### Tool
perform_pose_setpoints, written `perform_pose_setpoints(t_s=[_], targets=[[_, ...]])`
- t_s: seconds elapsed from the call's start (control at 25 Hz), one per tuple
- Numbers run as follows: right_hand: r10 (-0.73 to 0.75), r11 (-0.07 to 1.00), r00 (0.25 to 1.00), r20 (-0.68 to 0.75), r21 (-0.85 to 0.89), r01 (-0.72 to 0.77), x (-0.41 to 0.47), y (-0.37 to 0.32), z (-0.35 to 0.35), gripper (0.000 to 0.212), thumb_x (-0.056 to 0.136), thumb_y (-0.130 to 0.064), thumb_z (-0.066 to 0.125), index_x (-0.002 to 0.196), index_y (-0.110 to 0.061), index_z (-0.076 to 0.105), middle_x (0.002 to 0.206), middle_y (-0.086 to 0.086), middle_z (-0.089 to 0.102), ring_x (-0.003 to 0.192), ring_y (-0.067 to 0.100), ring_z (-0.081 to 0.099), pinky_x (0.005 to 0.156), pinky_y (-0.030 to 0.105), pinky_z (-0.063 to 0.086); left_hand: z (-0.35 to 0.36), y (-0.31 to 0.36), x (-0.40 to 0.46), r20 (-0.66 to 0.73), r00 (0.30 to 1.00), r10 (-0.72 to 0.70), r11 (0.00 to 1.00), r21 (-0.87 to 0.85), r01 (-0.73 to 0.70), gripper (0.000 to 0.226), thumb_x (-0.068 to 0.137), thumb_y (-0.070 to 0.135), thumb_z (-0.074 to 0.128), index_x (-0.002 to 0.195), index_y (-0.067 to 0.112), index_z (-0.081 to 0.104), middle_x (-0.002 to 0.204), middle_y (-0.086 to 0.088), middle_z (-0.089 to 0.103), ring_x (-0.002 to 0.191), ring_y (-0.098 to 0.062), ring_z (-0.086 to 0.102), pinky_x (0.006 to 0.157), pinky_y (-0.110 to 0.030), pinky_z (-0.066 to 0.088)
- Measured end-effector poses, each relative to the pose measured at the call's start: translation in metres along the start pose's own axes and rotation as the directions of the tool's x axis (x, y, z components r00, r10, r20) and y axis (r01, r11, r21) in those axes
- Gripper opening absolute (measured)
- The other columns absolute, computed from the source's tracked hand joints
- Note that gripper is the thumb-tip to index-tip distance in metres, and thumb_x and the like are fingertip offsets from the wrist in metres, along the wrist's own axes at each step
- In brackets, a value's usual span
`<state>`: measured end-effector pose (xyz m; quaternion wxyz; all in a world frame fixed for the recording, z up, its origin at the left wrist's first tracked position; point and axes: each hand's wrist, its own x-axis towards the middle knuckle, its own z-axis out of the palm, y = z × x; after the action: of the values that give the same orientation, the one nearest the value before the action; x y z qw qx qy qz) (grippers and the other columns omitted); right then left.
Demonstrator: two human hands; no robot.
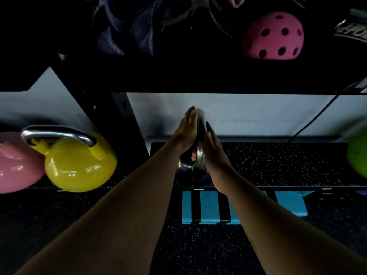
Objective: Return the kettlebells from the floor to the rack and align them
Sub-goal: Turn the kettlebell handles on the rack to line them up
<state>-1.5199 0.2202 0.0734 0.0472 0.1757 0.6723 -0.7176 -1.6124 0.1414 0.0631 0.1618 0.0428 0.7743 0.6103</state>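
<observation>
A dark kettlebell (190,175) with a steel handle (201,135) sits on the speckled lower shelf of the rack (278,163), its handle edge-on to me. My left hand (187,132) presses flat against the handle's left side and my right hand (213,153) against its right side, with fingers around the steel. The bell's body is mostly hidden behind my hands. A yellow kettlebell (79,165) and a pink kettlebell (15,163) stand touching on the shelf bay to the left. A green kettlebell (357,155) shows at the right edge.
A black upright post (127,120) separates the left bay from the middle one. The dark upper shelf (178,76) overhangs, holding a pink perforated ball (273,36) and straps. Blue tape strips (244,207) mark the floor below the shelf edge. A cable (317,116) runs down the white wall.
</observation>
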Motion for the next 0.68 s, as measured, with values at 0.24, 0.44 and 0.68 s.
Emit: perform_pose_setpoints(t_s=[0.24,0.44,0.68], targets=[[-0.022,0.905,0.992,0.126,-0.419,0.074,-0.010,-0.037,-0.028,0.032,0.104,-0.030,0.038,0.120,-0.011,0.057,0.107,0.018,0.068,0.093,0.035,0.066,0.081,0.045,0.057,-0.017,0.007,-0.012,-0.039,0.991,0.127,0.882,0.462,-0.095,0.052,0.102,0.046,0.023,0.147,0.022,0.033,0.144,-0.016,0.047,0.124,-0.025,0.050,0.095,-0.031,0.039],[-0.208,0.640,0.976,-0.066,-0.764,0.085,-0.024,-0.051,-0.037,0.022,0.095,-0.037,0.051,0.106,-0.021,0.060,0.096,0.002,0.067,0.067,0.016,0.063,0.052,0.025,0.045,-0.043,0.008,-0.051,0.138,0.943,0.303,0.538,0.792,-0.289,0.030,0.099,0.033,0.039,0.120,0.021,0.058,0.104,-0.004,0.066,0.084,-0.016,0.061,0.077,-0.037,0.051],[-0.494,0.226,0.869,0.036,-0.959,0.169,-0.038,-0.040,0.031,0.021,0.086,-0.020,0.058,0.106,-0.017,0.055,0.096,0.008,0.062,0.090,0.030,0.057,0.070,0.033,0.039,-0.110,-0.009,-0.095,0.384,0.849,0.364,0.398,0.760,-0.514,0.027,0.093,0.023,0.049,0.117,0.024,0.060,0.115,-0.003,0.067,0.098,-0.021,0.064,0.079,-0.033,0.049]])
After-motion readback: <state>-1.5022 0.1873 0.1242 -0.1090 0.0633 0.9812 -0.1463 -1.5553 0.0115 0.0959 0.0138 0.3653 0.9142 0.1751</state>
